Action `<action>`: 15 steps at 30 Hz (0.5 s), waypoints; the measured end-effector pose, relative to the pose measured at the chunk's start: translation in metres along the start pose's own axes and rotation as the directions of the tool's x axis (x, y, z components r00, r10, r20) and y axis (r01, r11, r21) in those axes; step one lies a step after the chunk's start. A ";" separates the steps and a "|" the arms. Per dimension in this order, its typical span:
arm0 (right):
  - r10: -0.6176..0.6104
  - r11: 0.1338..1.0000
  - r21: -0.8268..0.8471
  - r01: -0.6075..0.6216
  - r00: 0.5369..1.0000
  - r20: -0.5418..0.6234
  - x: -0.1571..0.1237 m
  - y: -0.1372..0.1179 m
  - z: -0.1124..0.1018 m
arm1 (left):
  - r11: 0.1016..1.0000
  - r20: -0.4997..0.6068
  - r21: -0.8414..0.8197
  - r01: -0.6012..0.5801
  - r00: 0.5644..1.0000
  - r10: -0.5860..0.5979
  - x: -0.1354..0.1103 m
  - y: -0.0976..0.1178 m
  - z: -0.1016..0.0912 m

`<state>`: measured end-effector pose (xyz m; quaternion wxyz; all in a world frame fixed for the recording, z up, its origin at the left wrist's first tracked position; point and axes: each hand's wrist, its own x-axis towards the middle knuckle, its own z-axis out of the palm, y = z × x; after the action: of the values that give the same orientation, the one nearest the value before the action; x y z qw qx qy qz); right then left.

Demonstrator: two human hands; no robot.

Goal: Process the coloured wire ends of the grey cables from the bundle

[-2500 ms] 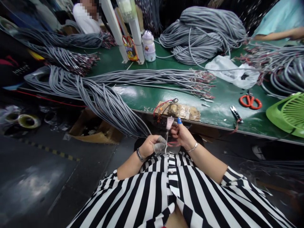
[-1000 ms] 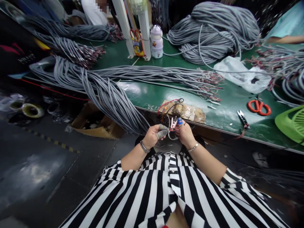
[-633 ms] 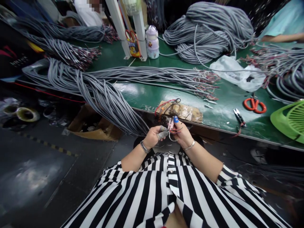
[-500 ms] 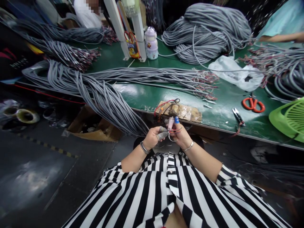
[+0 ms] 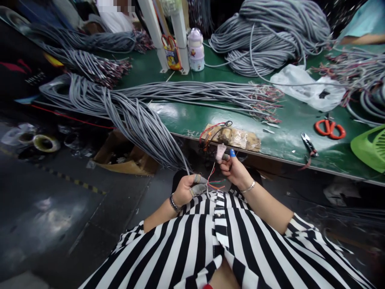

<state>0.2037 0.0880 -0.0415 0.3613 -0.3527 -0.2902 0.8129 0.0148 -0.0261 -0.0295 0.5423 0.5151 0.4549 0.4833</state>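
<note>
My left hand (image 5: 188,189), with grey wraps on its fingers, pinches the end of a grey cable (image 5: 187,166) near my lap. Thin red, green and white wires (image 5: 214,185) fan out from that end to the right. My right hand (image 5: 236,170) is a little higher, just off the bench edge, with a blue cover on the thumb. Its curled fingers close on a small pale pink piece (image 5: 221,152), whose kind I cannot make out. One thin wire rises toward this piece; whether they touch is unclear.
On the green bench (image 5: 168,116) lie a draped grey cable bundle (image 5: 144,124), a taped wooden block (image 5: 237,138), snips (image 5: 309,144), orange-handled scissors (image 5: 330,129), a plastic bag (image 5: 309,86) and a green basket (image 5: 368,150). A bottle (image 5: 196,50) stands behind. A cardboard box (image 5: 126,160) sits below.
My hands have moved apart: the left went down toward my lap with the cable end, the right shifted slightly right with the pink piece. The coloured wires now hang clear of my right hand.
</note>
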 end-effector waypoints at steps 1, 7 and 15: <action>0.004 1.000 -0.005 -0.003 1.000 0.025 0.000 -0.002 0.001 | 1.000 -0.020 -0.016 -0.007 1.000 0.007 0.000 0.000 0.000; 0.076 0.991 -0.117 -0.064 0.992 0.098 -0.009 -0.013 0.008 | 0.999 -0.042 -0.019 -0.043 0.998 0.042 0.010 -0.006 0.001; 0.079 0.985 -0.165 -0.059 0.990 0.120 -0.028 -0.003 0.008 | 1.000 0.001 0.002 0.007 1.000 -0.007 0.015 -0.011 0.004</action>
<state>0.2124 0.0658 -0.0243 0.2841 -0.3386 -0.3648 0.8195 0.0214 -0.0118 -0.0403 0.5438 0.5141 0.4569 0.4809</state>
